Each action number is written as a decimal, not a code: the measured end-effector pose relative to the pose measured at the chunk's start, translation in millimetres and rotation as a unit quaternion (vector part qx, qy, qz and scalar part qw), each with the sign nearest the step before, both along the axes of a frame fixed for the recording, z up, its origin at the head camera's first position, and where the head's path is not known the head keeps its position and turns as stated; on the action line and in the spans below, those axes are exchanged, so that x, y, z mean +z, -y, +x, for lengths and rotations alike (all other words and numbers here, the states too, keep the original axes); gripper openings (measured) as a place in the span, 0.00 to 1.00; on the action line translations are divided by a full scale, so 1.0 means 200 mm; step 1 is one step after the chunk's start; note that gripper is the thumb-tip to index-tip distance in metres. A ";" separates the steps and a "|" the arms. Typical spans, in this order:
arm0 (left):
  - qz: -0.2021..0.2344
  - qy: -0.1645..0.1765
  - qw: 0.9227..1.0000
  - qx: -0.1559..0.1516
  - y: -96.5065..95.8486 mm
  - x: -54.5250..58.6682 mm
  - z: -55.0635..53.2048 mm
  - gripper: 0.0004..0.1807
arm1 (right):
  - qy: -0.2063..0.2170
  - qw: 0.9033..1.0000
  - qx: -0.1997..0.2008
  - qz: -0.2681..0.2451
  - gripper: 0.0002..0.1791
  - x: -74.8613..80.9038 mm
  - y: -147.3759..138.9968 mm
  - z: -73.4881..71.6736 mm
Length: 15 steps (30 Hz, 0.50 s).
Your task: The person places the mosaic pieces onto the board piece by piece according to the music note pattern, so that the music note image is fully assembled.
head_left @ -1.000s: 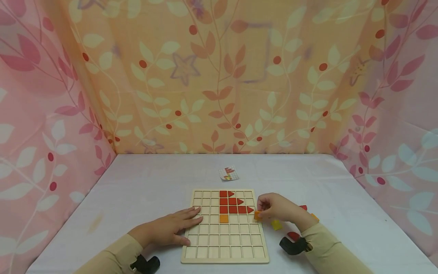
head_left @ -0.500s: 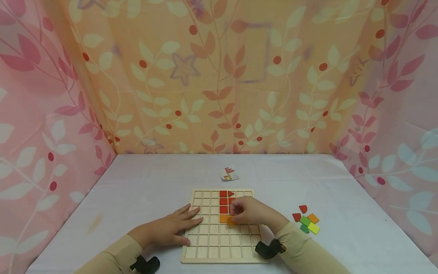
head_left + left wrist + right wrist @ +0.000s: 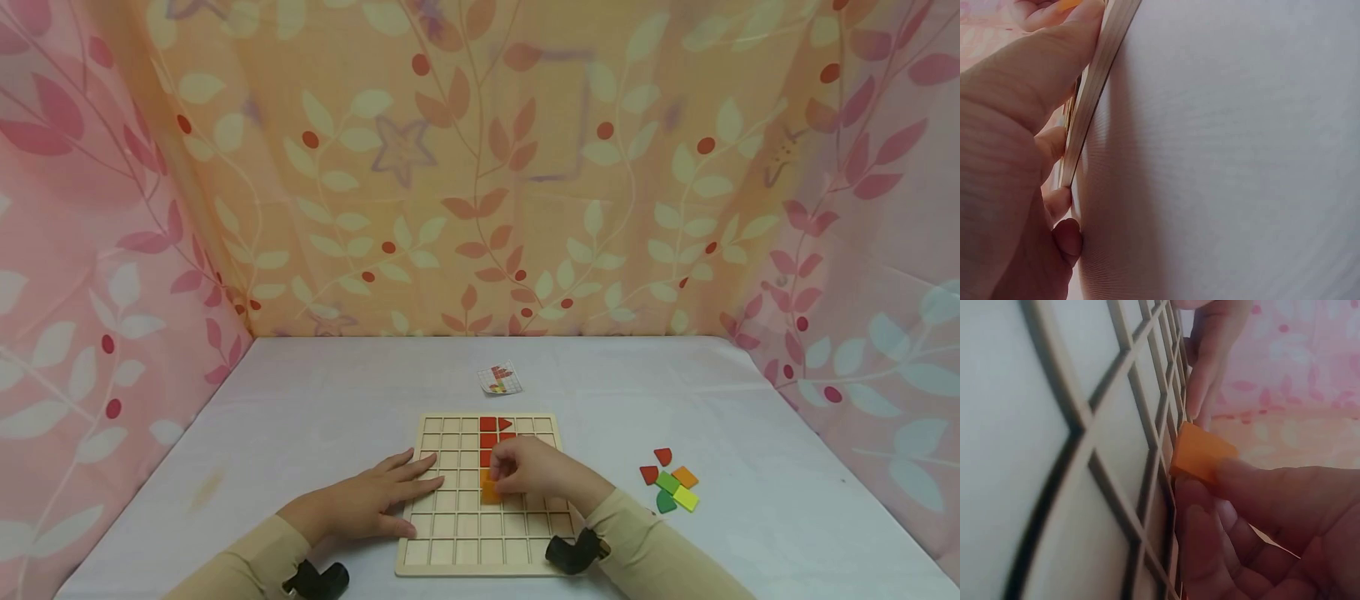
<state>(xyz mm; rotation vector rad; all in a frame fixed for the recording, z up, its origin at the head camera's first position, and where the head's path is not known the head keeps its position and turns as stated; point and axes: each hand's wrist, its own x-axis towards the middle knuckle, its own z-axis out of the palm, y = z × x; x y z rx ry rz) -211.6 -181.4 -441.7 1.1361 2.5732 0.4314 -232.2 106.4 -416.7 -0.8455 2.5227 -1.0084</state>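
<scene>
Orange square tile [image 3: 1200, 453] is pinched between the thumb and curled index finger of the right hand [image 3: 536, 471], over the middle of the wooden grid board [image 3: 465, 569]. The right wrist view shows the tile tilted close to the grid's ridges, a detail too small for the head view; whether it touches the board cannot be told. From above, it sits just below another orange tile [image 3: 485, 477] in the fourth column from the left.

The left hand [image 3: 360, 500] rests at the board's left edge, its fingers straight and spread, gripping nothing. Only the left wrist view shows the thickness of that edge, with the thumb across it.

Seen from the head, the board has seven rows. Three red squares [image 3: 487, 441] stand one above another in the fourth column, with one red triangle [image 3: 505, 424] beside the topmost and part of one more red piece [image 3: 507, 436] below the triangle; the right hand hides the rest.

To the right, six loose pieces lie on the white-covered counter [image 3: 300, 392]: two red quarter-rounds [image 3: 663, 457], one orange square [image 3: 685, 477], one green square [image 3: 667, 482], one yellow square [image 3: 686, 497] and one dark green rounded piece [image 3: 666, 501]. One printed card [image 3: 499, 378] lies beyond the board.
</scene>
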 end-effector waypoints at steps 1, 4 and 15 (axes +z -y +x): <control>0.001 0.000 1.000 -0.001 0.00 0.00 0.00 0.38 | 0.004 1.000 -0.003 0.001 0.08 0.00 0.00 0.00; 0.002 0.009 1.000 0.002 0.00 0.00 0.00 0.38 | 0.011 1.000 -0.008 0.004 0.09 -0.01 0.01 0.01; 0.011 0.013 1.000 0.005 0.00 0.00 0.00 0.39 | 0.001 0.999 -0.028 0.039 0.10 -0.02 0.03 0.02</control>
